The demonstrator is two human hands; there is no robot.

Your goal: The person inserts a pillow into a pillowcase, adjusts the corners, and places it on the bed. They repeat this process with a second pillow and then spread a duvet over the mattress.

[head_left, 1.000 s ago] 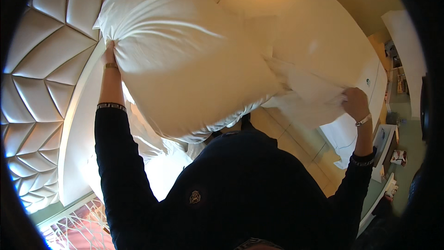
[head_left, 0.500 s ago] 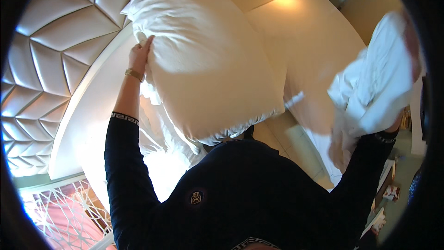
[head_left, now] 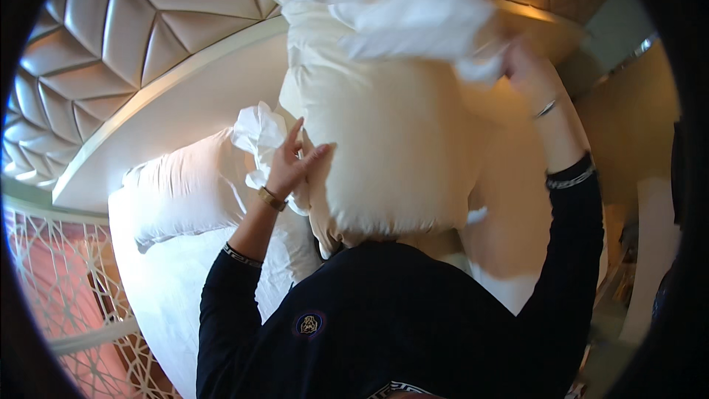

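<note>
A plump white pillow (head_left: 391, 140) stands in front of my body, its lower end close against my dark shirt. At its left side is my left hand (head_left: 292, 162), thumb and forefinger spread apart; whether the fingertips touch the pillow I cannot tell. Crumpled white fabric (head_left: 260, 133) bunches just behind that hand. My right hand (head_left: 523, 66) is raised at the far right of the pillow and grips a white cloth (head_left: 421, 22). Blurred by motion, the cloth stretches leftward over the pillow's far end. Its exact kind is unclear.
On the left, another white pillow (head_left: 185, 188) rests on a bed with a white sheet (head_left: 185, 288). Behind runs a padded headboard wall (head_left: 185, 0). A white lattice screen (head_left: 59, 281) stands at the lower left. A second bed (head_left: 517, 199) lies to the right.
My right hand has swung the white cloth from the far right up across the pillow's far end. My left hand has released the pillow's edge. The view has turned, showing the left bed's pillow.
</note>
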